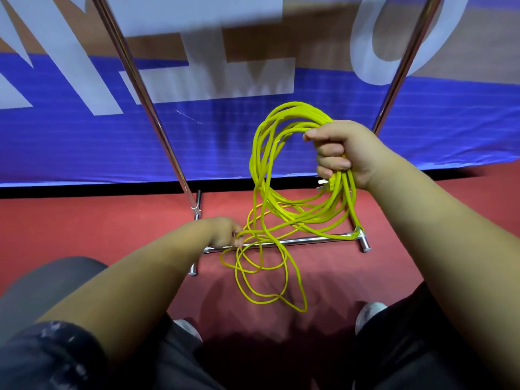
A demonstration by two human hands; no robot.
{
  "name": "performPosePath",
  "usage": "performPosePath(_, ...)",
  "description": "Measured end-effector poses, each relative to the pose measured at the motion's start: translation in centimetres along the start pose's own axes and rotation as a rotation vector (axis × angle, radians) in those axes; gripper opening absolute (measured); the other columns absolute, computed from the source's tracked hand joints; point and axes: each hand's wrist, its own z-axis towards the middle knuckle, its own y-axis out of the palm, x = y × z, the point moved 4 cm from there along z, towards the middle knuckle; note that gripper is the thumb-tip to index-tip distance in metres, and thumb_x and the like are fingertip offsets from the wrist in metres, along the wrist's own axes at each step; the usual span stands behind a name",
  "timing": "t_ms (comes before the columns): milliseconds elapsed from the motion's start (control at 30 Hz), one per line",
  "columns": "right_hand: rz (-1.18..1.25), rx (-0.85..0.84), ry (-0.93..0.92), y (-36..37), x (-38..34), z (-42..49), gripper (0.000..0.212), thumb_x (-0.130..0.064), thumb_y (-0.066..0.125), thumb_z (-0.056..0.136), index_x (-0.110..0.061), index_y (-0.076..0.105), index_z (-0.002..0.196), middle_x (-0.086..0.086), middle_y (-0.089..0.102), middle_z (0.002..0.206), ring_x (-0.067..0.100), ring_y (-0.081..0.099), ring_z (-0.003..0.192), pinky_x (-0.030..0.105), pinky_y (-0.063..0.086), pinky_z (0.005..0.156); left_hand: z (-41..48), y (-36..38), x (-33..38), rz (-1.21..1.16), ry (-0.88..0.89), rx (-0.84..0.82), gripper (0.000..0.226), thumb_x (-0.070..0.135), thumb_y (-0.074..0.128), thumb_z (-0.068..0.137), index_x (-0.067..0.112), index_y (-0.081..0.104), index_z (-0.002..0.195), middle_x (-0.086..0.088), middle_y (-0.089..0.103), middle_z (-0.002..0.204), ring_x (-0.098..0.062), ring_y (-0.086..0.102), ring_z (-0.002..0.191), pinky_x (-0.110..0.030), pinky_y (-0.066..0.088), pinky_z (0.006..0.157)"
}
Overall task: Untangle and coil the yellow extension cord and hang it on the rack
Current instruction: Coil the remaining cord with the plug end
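Right hand [342, 153] grips the coiled yellow extension cord [270, 170]; left hand [225, 232] pinches a loose strand by the floor. Light, floppy, tangle-prone; best held where loops bunch.

Your right hand [349, 150]: holds the coiled yellow extension cord [295, 107] above the chrome tubular rack [159, 128] base bar. Loose loops: on red carpeted floor [98, 220], crossing that bar, one strand in your left hand [225, 232]. Blue fabric banner [84, 136]: behind rack.

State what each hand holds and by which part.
The right hand grips the yellow extension cord by its gathered loops. The left hand pinches a loose strand of it near the floor.
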Motion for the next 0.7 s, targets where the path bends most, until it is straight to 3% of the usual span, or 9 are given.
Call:
performPosePath(67, -0.067, 0.049, -0.014, -0.7, -0.2, 0.0, 0.01, -0.015, 0.065, 0.096, -0.012, 0.06, 0.087, -0.005, 0.023, 0.052, 0.012, 0.02, 0.035, 0.028, 0.033, 0.046, 0.3, -1.3, -0.7, -0.039, -0.031, 0.121, 0.021, 0.031, 0.057, 0.105, 0.014, 0.069, 0.102, -0.008, 0.074, 0.103, -0.025, 0.065, 0.096, -0.033, 0.049, 0.088)
performPosePath(133, -0.214, 0.11, -0.024, -1.3, -0.4, 0.1, 0.018, -0.014, 0.071, 0.092, -0.015, 0.057, 0.082, -0.001, 0.023, 0.056, 0.016, 0.02, 0.039, 0.029, 0.035, 0.047, -0.2, -3.5, -0.6, -0.15, -0.054, 0.281, 0.031, 0.036, 0.053, 0.107, 0.011, 0.07, 0.098, -0.007, 0.073, 0.091, -0.026, 0.067, 0.089, -0.032, 0.05, 0.081)
performPosePath(267, -0.546, 0.223, -0.067, -1.4, 0.3, 0.7, 0.028, -0.016, 0.078, 0.085, -0.013, 0.053, 0.074, 0.007, 0.037, 0.056, 0.021, 0.032, 0.042, 0.032, 0.04, 0.048, -2.2, -7.4, 1.5, -0.787, -0.08, 0.444, 0.038, 0.04, 0.048, 0.108, 0.011, 0.066, 0.092, -0.01, 0.061, 0.064, -0.026, 0.064, 0.057, -0.034, 0.059, 0.057)
performPosePath(367, -0.777, 0.334, -0.091, -1.6, 0.9, 1.4, 0.03, -0.025, 0.079, 0.08, -0.011, 0.057, 0.066, 0.006, 0.05, 0.052, 0.023, 0.046, 0.043, 0.037, 0.044, 0.053, -4.0, -9.7, 3.6, -1.212, -0.069, 0.498, 0.04, 0.045, 0.051, 0.106, 0.01, 0.063, 0.09, -0.001, 0.043, 0.06, -0.014, 0.042, 0.044, -0.023, 0.046, 0.045)
performPosePath(433, -0.845, 0.388, -0.083, -1.8, 1.2, 1.9, 0.03, -0.03, 0.077, 0.079, -0.008, 0.061, 0.066, 0.006, 0.054, 0.05, 0.023, 0.052, 0.043, 0.038, 0.045, 0.056, -5.2, -11.3, 4.8, -1.479, 0.02, 0.476, 0.027, 0.034, 0.06, 0.103, 0.011, 0.061, 0.09, 0.0, 0.041, 0.062, -0.012, 0.041, 0.046, -0.025, 0.046, 0.049)
performPosePath(500, -0.823, 0.406, -0.066, -1.6, 1.6, 2.2, 0.031, -0.033, 0.075, 0.079, -0.007, 0.063, 0.067, 0.013, 0.059, 0.051, 0.025, 0.056, 0.043, 0.036, 0.047, 0.056, -6.4, -12.5, 5.8, -1.64, 0.134, 0.398, 0.004, 0.01, 0.063, 0.093, 0.008, 0.059, 0.092, -0.001, 0.048, 0.07, -0.013, 0.047, 0.055, -0.027, 0.051, 0.058)
performPosePath(600, -0.721, 0.405, -0.053, -0.9, 2.3, 2.1, 0.03, -0.03, 0.074, 0.084, -0.01, 0.064, 0.066, 0.015, 0.061, 0.051, 0.026, 0.06, 0.043, 0.031, 0.049, 0.05, -7.1, -13.1, 6.3, -1.747, 0.196, 0.35, 0.019, -0.007, 0.056, 0.092, -0.001, 0.064, 0.108, -0.005, 0.063, 0.087, -0.012, 0.059, 0.075, -0.032, 0.063, 0.078)
performPosePath(700, -0.523, 0.359, -0.038, 0.2, 3.2, 2.1, 0.025, -0.022, 0.073, 0.092, -0.006, 0.066, 0.074, 0.006, 0.061, 0.052, 0.021, 0.061, 0.043, 0.029, 0.051, 0.047, -7.3, -13.2, 7.4, -1.749, 0.224, 0.355, 0.023, 0.001, 0.056, 0.101, 0.007, 0.067, 0.12, -0.002, 0.064, 0.083, -0.01, 0.065, 0.077, -0.037, 0.062, 0.091)
